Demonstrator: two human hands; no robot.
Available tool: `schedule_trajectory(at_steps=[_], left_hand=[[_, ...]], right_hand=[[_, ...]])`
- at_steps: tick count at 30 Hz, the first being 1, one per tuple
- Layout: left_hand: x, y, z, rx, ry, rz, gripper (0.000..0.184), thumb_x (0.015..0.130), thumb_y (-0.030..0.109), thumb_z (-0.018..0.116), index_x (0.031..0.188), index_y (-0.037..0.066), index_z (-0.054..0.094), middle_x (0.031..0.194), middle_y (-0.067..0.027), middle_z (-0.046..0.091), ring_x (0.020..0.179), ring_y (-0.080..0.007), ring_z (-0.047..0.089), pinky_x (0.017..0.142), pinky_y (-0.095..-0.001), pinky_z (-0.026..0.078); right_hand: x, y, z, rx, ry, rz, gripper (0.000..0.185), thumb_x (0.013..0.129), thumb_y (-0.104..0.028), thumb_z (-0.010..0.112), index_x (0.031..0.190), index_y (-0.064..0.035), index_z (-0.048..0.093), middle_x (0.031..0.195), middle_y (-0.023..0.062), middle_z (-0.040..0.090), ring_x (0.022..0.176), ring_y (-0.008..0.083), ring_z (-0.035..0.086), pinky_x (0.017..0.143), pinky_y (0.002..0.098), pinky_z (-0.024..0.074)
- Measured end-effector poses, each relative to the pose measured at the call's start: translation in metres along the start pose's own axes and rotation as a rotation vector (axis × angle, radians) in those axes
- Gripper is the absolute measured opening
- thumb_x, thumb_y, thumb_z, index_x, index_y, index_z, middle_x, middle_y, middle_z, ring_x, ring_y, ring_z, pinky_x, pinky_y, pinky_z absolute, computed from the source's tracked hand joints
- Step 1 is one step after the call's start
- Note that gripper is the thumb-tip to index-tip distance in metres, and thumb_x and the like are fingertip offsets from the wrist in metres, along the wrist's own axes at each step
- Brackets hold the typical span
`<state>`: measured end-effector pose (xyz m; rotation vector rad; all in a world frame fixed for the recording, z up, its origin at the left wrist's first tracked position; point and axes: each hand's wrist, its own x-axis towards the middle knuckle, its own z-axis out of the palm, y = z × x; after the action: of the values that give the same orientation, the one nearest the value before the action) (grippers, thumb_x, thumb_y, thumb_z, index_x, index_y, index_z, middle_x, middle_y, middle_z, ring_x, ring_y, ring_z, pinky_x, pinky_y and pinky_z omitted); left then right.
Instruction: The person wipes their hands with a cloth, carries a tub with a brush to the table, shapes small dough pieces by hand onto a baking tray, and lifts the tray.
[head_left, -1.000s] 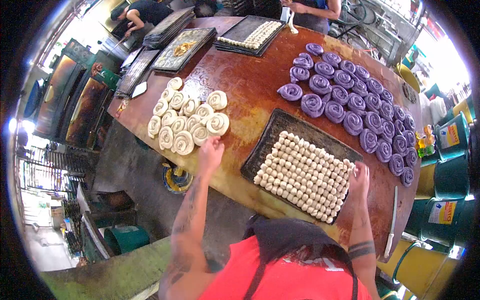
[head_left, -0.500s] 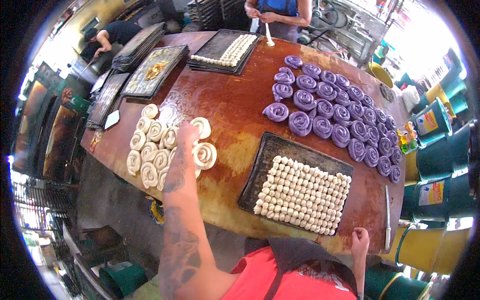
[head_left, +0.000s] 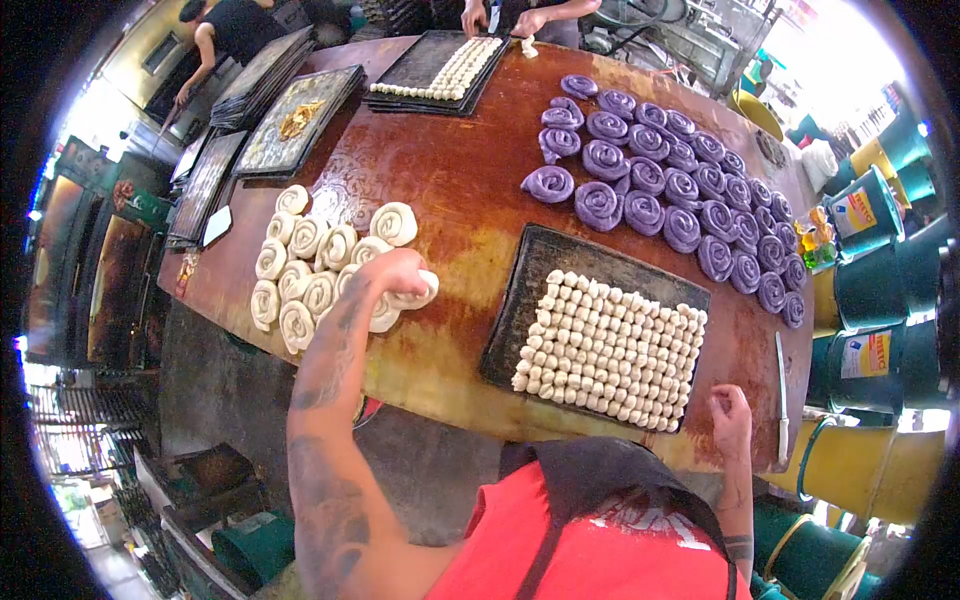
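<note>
My left hand (head_left: 397, 272) is closed on a coil of white dough (head_left: 420, 293) at the right edge of a group of such coils, covering part of it. Another thick white coil (head_left: 393, 224) lies just beyond that hand. More dough coils (head_left: 318, 293) sit close together to its left. My right hand (head_left: 732, 412) is curled shut over the table's near edge, with nothing visible in it. Left of it is a dark baking tray (head_left: 512, 300) bearing rows of small dough pieces (head_left: 610, 350). A long knife (head_left: 783, 390) lies to the right of that hand.
Purple dough coils (head_left: 681, 188) cover the table's right side. At the back stands a tray with dough pieces (head_left: 465, 72), where a co-worker's hands (head_left: 530, 22) are. Stacked trays (head_left: 262, 85) line the left side, another person beside them. Green buckets (head_left: 870, 300) stand at the right.
My left hand has moved nearer, from the upper white coil to the one below it. My right hand stays closed near the edge. The co-worker's hands have lowered to the far tray.
</note>
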<state>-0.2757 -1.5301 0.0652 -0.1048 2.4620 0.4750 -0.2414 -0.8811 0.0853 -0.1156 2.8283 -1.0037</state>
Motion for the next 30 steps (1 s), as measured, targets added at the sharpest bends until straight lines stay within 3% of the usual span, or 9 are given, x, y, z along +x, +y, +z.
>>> schedule_trajectory(at_steps=[5,7,9,12,18,22,25,28,30], left_hand=[[-0.073,0.128,-0.008,-0.478,0.021,0.167,0.028,0.078,0.016,0.07,0.102,0.004,0.067,0.089,-0.0081,0.071,0.084,-0.0146,0.066,0.074,-0.0316,0.053],[-0.073,0.171,0.02,-0.909,0.029,0.453,0.031,0.081,0.011,0.071,0.11,0.002,0.063,0.091,-0.0028,0.067,0.085,-0.0078,0.061,0.075,-0.0261,0.051],[-0.064,0.224,0.043,-1.154,-0.015,0.58,0.037,0.085,0.011,0.074,0.117,0.0,0.058,0.102,-0.0037,0.065,0.092,-0.0103,0.061,0.083,-0.0258,0.05],[-0.058,0.289,0.048,-1.12,-0.21,0.666,0.054,0.081,0.005,0.077,0.128,-0.002,0.052,0.118,-0.0074,0.064,0.109,-0.0159,0.059,0.098,-0.031,0.047],[-0.036,0.391,0.046,-0.377,-0.016,0.652,0.032,0.076,0.005,0.071,0.108,0.002,0.066,0.095,-0.0145,0.067,0.085,-0.025,0.065,0.077,-0.0352,0.051],[0.007,0.471,0.077,-0.529,0.609,0.807,0.016,0.079,0.004,0.068,0.095,0.003,0.066,0.09,-0.0147,0.064,0.086,-0.032,0.063,0.076,-0.0384,0.05],[0.022,0.514,0.096,-0.424,0.87,0.878,0.04,0.083,0.003,0.067,0.121,0.002,0.056,0.117,-0.0169,0.055,0.1,-0.0305,0.061,0.089,-0.0371,0.049],[0.042,0.526,0.159,-1.114,-0.229,0.774,0.057,0.091,0.016,0.069,0.136,-0.005,0.041,0.129,-0.0125,0.054,0.118,-0.0185,0.053,0.101,-0.0313,0.042],[0.046,0.528,0.171,-0.908,-0.544,0.649,0.066,0.086,0.015,0.073,0.141,0.001,0.04,0.13,-0.0128,0.054,0.12,-0.0206,0.052,0.103,-0.0323,0.043]], right_hand=[[0.022,-0.044,0.03,0.404,-0.335,0.097,0.028,0.089,-0.015,0.068,0.11,0.0013,0.06,0.106,0.0097,0.065,0.098,0.0198,0.062,0.088,0.0346,0.0504],[0.03,-0.094,0.036,0.466,-0.487,0.161,0.038,0.089,-0.016,0.07,0.121,0.0001,0.055,0.109,0.0083,0.064,0.104,0.0197,0.061,0.095,0.0351,0.0493],[0.036,-0.108,0.053,0.72,-0.456,-0.033,0.047,0.09,-0.016,0.07,0.129,-0.0004,0.05,0.113,0.0078,0.063,0.108,0.0189,0.059,0.099,0.0344,0.048],[0.052,-0.094,0.052,1.035,-0.492,-0.065,0.044,0.091,-0.014,0.068,0.13,-0.0003,0.052,0.117,0.0089,0.063,0.108,0.0205,0.06,0.095,0.0339,0.0494],[0.02,-0.022,-0.024,1.334,-0.362,0.19,0.033,0.095,-0.017,0.063,0.122,-0.0002,0.057,0.109,0.0074,0.066,0.095,0.0149,0.064,0.081,0.0285,0.0537],[-0.002,0.031,-0.047,1.321,-0.229,0.248,0.028,0.1,-0.023,0.056,0.12,-0.0034,0.055,0.096,0.0038,0.064,0.084,0.0105,0.062,0.072,0.0246,0.0525],[-0.008,0.038,-0.063,1.365,-0.099,0.307,0.03,0.101,-0.026,0.053,0.124,-0.0071,0.053,0.089,0.0024,0.061,0.074,0.0099,0.059,0.064,0.0241,0.0501],[0.001,0.054,-0.065,1.45,-0.078,0.278,0.036,0.099,-0.028,0.057,0.131,-0.0097,0.054,0.095,0.0,0.061,0.078,0.0081,0.057,0.066,0.026,0.0493],[0.017,0.091,-0.043,1.378,-0.043,0.243,0.037,0.098,-0.026,0.059,0.131,-0.0085,0.054,0.097,0.0008,0.062,0.08,0.0085,0.058,0.066,0.0259,0.0491]])
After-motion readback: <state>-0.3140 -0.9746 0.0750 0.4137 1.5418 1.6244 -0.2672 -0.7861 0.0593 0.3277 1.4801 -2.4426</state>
